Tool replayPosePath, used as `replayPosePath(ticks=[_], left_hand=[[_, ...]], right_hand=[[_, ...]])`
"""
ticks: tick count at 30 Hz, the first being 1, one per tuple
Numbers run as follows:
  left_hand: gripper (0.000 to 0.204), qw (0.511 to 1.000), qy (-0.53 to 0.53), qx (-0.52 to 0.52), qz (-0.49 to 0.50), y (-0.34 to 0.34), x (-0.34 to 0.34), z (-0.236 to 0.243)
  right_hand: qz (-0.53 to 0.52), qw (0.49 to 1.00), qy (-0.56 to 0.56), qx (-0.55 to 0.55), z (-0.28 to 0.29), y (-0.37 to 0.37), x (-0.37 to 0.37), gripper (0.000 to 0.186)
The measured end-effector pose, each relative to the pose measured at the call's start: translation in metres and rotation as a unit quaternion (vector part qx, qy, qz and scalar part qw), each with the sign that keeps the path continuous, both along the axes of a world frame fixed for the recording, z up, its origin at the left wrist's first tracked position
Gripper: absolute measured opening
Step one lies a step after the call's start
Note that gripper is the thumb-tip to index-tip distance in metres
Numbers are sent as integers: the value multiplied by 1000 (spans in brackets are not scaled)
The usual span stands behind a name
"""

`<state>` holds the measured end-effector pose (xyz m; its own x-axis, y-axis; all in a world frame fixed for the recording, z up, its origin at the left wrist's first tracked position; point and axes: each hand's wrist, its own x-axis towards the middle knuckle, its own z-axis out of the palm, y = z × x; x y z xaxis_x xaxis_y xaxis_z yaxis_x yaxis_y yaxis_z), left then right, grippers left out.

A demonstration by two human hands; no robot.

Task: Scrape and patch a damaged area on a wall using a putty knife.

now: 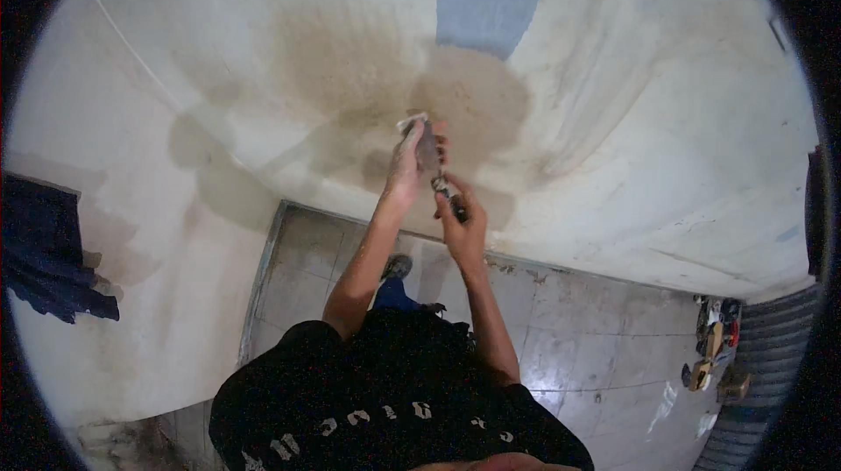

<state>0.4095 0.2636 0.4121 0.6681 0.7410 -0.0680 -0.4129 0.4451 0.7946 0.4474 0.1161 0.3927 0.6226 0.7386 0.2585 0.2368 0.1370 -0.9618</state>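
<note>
My left hand (406,164) is raised against a pale plastered wall (666,147) and grips a small flat pad or blade (426,140) smeared with grey material. It rests on a damp brown patch (477,99) of the wall. Just below it, my right hand (464,227) is closed around a short dark-handled tool (447,192) whose tip points up toward the flat piece. Whether the two tools touch cannot be told. A rectangular blue-grey painted patch (484,5) sits above the brown stain.
A tiled floor (578,331) runs below the wall. My shoe (396,267) stands near the wall base. Small tools and containers (714,348) lie at the right by a ribbed shutter (771,357). A dark blue cloth (44,252) hangs at the left.
</note>
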Motion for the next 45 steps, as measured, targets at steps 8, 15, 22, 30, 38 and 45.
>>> replayPosePath(ticks=[8,15,22,30,38,45], left_hand=[[42,993,-107,51,-6,26,51,78],[42,994,-104,3,-14,36,58,73],[43,992,-124,-12,-14,35,61,77],[36,918,-311,-205,-139,28,80,77],[39,912,-326,-183,-171,27,84,74],[43,878,-401,-213,-151,20,93,64]], right_hand=[[-154,980,-126,17,69,45,9,31],[-176,969,-172,9,71,60,10,31],[-223,959,-170,34,87,63,0,26],[-268,957,-100,-48,109,49,18,22],[-247,943,-165,-151,136,42,13,25],[-183,921,-293,-180,146,38,16,29]])
